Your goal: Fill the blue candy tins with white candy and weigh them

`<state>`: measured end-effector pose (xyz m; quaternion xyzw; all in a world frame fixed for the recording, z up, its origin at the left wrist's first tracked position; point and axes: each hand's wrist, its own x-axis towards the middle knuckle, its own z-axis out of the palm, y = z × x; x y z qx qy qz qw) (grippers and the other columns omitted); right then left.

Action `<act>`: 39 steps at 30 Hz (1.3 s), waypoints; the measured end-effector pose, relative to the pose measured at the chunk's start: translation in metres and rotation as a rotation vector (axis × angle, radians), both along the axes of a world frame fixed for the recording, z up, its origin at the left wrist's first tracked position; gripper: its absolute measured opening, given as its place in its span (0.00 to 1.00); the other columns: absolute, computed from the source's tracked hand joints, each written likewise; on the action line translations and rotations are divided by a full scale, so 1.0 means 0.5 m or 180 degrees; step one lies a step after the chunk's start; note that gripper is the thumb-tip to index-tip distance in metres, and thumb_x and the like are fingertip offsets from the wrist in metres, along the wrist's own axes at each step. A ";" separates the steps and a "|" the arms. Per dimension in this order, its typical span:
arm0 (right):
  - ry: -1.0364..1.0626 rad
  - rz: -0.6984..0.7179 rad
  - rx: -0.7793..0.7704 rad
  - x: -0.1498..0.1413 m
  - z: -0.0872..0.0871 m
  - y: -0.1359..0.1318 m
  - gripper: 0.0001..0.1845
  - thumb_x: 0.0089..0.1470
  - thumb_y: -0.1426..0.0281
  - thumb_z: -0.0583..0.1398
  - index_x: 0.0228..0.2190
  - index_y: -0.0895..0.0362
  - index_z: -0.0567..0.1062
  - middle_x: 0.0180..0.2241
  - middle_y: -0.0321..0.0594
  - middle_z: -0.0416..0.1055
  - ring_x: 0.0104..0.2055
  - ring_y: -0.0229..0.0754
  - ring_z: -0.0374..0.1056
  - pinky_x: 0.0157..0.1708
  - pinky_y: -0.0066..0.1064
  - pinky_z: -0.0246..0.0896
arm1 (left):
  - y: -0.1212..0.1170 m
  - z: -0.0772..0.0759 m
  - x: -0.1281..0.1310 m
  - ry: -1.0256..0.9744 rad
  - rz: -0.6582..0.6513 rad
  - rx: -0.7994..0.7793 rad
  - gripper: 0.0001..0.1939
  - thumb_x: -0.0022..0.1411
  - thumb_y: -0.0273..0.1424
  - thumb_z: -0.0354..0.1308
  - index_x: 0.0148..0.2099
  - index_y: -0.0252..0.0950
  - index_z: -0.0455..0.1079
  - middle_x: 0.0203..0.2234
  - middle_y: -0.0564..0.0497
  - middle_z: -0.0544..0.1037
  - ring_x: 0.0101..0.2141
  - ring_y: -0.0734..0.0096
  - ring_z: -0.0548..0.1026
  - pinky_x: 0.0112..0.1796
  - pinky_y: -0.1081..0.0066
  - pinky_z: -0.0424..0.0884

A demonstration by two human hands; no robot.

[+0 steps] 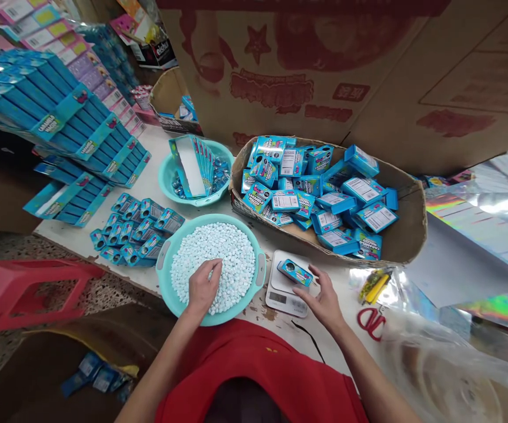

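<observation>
My left hand [203, 289] is above the turquoise basin [164, 299] of small white candies [236, 252]. Its fingers are pinched together, and whatever they hold is hidden. A small blue candy box [297, 272] lies on the white digital scale [287, 299], its upper end showing a dark round opening. Just right of this box my right hand [322, 298] is open, thumb and fingers apart around its near end, apparently not gripping it. Left of the basin, several similar small blue boxes [134, 226] stand in a cluster with their ends up.
A cut-down cardboard box [406, 235] full of blue candy boxes stands behind the scale. Another turquoise bowl [166, 176] holds flat cartons. Stacked display boxes [60, 117] rise at left. Red scissors [371, 323] and plastic wrap [439, 364] lie right; a red stool [24, 294] stands left.
</observation>
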<state>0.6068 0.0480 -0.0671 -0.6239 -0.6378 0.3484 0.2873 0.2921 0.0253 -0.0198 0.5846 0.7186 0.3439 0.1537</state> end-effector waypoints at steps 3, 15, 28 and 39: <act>0.0084 -0.0034 -0.0039 -0.017 -0.002 0.009 0.39 0.41 0.49 0.65 0.51 0.55 0.64 0.49 0.49 0.66 0.53 0.54 0.63 0.51 0.50 0.60 | -0.003 -0.005 -0.004 -0.0038 0.0055 -0.0055 0.12 0.64 0.36 0.49 0.40 0.38 0.72 0.36 0.50 0.79 0.38 0.68 0.76 0.40 0.71 0.70; 0.0109 -0.0061 -0.0047 -0.040 0.009 0.009 0.33 0.43 0.51 0.64 0.47 0.56 0.68 0.45 0.48 0.68 0.49 0.53 0.65 0.50 0.48 0.60 | 0.021 -0.010 -0.039 0.0679 -0.0580 -0.1679 0.05 0.59 0.27 0.53 0.37 0.37 0.69 0.36 0.47 0.74 0.38 0.64 0.73 0.37 0.68 0.66; 0.0323 -0.0296 -0.0042 -0.016 -0.001 -0.013 0.30 0.43 0.51 0.64 0.45 0.54 0.69 0.45 0.46 0.67 0.49 0.51 0.64 0.46 0.47 0.64 | 0.096 0.040 0.026 -0.1601 -0.0644 -0.1740 0.09 0.55 0.35 0.52 0.31 0.35 0.69 0.21 0.53 0.71 0.23 0.72 0.68 0.27 0.71 0.64; 0.0368 -0.0521 0.0094 0.032 0.046 -0.022 0.25 0.47 0.54 0.63 0.44 0.54 0.70 0.44 0.45 0.69 0.46 0.50 0.68 0.44 0.46 0.68 | 0.173 0.087 0.271 0.0563 -0.2405 -0.1361 0.17 0.56 0.19 0.46 0.42 0.35 0.71 0.35 0.46 0.72 0.36 0.65 0.71 0.38 0.69 0.65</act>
